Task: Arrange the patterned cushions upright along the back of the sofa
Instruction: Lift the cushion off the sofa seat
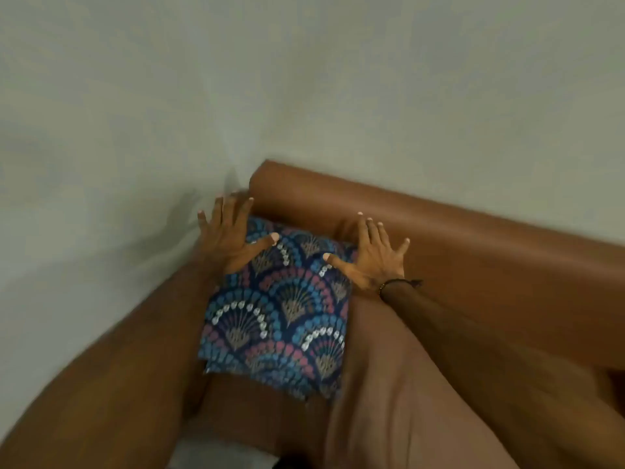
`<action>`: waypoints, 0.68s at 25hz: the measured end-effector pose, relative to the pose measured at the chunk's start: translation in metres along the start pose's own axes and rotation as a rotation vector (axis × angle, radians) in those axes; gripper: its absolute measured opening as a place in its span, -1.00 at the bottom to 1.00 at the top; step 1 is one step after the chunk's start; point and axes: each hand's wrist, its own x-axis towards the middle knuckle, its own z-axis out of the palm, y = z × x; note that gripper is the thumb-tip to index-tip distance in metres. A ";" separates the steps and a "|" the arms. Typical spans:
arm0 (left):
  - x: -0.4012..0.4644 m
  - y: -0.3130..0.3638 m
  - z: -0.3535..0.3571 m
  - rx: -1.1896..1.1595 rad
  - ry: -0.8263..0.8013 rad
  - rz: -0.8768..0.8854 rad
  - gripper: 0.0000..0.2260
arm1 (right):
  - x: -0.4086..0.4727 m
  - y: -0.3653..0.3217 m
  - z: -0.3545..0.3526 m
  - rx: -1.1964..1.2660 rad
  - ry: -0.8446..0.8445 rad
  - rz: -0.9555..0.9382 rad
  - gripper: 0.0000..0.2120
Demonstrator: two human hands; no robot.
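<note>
At the left of the frame the pale wall (101,130) runs down to the sofa's corner, and the left hand (233,236) lies there with fingers spread flat, not gripping, its palm on the upper left corner of the cushion (280,309) and its fingertips reaching past the cushion's top edge toward the wall.

The cushion sits in the middle of the frame, its patterned face turned to the camera. Its top edge is tucked under the rounded top of the sofa back (439,231) and its lower edge is on the brown seat (389,401). It leans against the back at the sofa's end, close to upright, its sides running from lower frame to upper frame.

To the right, the right hand (375,258) is also splayed open, thumb on the cushion's upper right corner, fingers resting on the sofa back. A dark bracelet (399,284) circles that wrist.

Both hands are equally near and flank the top edge, so any final squaring would probably be a push straight back from the two corners together.
</note>
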 end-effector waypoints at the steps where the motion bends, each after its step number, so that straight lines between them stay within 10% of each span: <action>1: -0.006 -0.015 0.021 0.001 -0.072 -0.077 0.10 | -0.002 -0.009 0.024 0.173 -0.110 0.108 0.22; 6: -0.019 -0.059 0.087 -0.532 -0.153 -0.423 0.31 | 0.001 -0.026 0.120 1.210 -0.529 0.489 0.06; 9: -0.007 -0.053 0.071 -0.756 -0.069 -0.500 0.39 | 0.000 -0.010 0.116 1.332 -0.327 0.526 0.17; 14: -0.024 0.036 0.044 -0.919 -0.069 -0.404 -0.09 | -0.031 0.052 0.043 1.443 -0.070 0.540 -0.15; 17: -0.024 0.120 0.054 -0.992 -0.119 -0.260 -0.10 | -0.054 0.129 -0.005 1.461 0.027 0.494 0.11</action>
